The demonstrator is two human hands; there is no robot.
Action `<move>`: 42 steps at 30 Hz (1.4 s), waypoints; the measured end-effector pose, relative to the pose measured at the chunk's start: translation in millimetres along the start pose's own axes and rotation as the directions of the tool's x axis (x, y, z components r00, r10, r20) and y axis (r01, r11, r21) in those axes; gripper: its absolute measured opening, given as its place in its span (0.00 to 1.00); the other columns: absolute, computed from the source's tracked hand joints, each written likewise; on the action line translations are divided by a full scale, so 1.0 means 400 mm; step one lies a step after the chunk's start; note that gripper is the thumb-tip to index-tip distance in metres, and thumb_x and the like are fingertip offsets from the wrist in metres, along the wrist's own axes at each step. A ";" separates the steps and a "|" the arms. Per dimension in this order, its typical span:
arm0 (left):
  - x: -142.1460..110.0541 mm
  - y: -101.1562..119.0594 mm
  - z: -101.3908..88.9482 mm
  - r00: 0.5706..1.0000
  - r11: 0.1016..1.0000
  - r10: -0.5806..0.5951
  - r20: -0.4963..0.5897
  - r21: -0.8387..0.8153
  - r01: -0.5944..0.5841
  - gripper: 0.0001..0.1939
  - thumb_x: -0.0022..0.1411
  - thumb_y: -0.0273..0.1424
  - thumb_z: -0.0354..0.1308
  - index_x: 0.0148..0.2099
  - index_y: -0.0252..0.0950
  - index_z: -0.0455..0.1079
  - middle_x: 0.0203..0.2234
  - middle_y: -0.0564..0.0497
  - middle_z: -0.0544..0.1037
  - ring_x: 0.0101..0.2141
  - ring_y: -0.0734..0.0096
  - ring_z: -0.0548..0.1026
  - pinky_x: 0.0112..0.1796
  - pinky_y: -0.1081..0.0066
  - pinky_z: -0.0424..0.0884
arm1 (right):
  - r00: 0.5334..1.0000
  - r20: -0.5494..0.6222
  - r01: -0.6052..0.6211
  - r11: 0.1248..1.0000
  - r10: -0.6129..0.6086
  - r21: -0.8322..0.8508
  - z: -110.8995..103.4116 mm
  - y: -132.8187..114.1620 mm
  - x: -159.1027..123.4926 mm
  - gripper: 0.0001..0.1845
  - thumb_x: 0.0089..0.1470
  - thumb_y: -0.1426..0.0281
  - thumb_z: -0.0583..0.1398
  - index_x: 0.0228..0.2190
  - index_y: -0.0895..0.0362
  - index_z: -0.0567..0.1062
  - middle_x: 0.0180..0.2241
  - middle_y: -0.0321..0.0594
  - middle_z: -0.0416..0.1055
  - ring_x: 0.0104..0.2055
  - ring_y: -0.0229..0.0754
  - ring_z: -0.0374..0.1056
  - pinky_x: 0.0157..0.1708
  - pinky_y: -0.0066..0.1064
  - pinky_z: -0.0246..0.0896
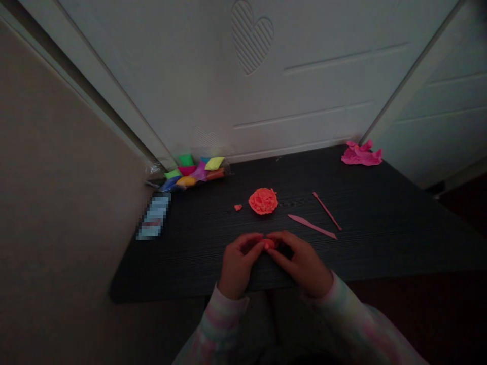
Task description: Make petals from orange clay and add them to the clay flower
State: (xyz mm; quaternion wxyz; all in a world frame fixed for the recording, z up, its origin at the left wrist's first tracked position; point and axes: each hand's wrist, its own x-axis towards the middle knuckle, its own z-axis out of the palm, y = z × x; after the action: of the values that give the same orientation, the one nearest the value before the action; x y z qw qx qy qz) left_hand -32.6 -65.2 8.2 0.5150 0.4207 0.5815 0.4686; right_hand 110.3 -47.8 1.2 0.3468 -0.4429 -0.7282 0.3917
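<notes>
Between the fingertips of both hands is a small lump of orange modelling clay [269,244]. My left hand [240,261] pinches it from the left, and my right hand [300,259] pinches it from the right, just above the dark table's near part. Beyond the hands lies a round orange clay piece [263,202] with a rough, strand-covered top. A tiny orange clay bit [238,208] sits to its left. To the right are a pink clay knife [312,226] and a thin pink modelling stick [327,211], neither touched by a hand.
The dark table [182,263] stands against a white panelled door [182,76]. Colourful clay packets [198,172] in clear plastic lie at the back left, near a blurred-out pale item [154,217]. A crumpled pink piece [361,154] rests at the back right corner.
</notes>
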 end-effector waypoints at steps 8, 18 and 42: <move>-0.003 0.007 -0.016 0.999 0.999 0.035 -0.027 0.042 -0.034 0.03 0.47 0.28 0.60 0.28 0.34 0.73 0.25 0.52 0.77 0.30 0.70 0.75 0.35 0.72 0.70 | 0.996 0.059 -0.070 0.993 0.065 0.090 -0.009 -0.015 0.019 0.07 0.52 0.69 0.55 0.29 0.55 0.73 0.30 0.37 0.73 0.35 0.38 0.68 0.36 0.28 0.61; -0.007 -0.008 0.009 0.993 0.980 0.031 -0.114 -0.190 -0.052 0.09 0.45 0.24 0.62 0.33 0.35 0.70 0.23 0.56 0.78 0.26 0.76 0.76 0.31 0.76 0.72 | 0.999 0.006 -0.046 0.998 0.046 0.044 -0.010 -0.019 0.010 0.05 0.51 0.71 0.56 0.28 0.55 0.73 0.28 0.35 0.73 0.32 0.36 0.67 0.33 0.27 0.59; -0.016 -0.005 0.008 0.991 0.995 0.096 -0.089 0.011 -0.095 0.05 0.48 0.28 0.61 0.31 0.36 0.72 0.27 0.53 0.78 0.29 0.74 0.75 0.32 0.74 0.72 | 0.993 -0.014 -0.115 0.990 0.117 0.087 -0.011 -0.015 -0.001 0.08 0.50 0.67 0.57 0.33 0.56 0.72 0.31 0.37 0.73 0.32 0.37 0.68 0.32 0.29 0.62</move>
State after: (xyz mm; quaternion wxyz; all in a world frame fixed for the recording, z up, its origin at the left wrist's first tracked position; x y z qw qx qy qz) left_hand -28.7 -71.6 7.4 0.4642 0.4282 0.5847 0.5092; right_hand 112.0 -48.9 8.3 0.3490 -0.4727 -0.6804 0.4379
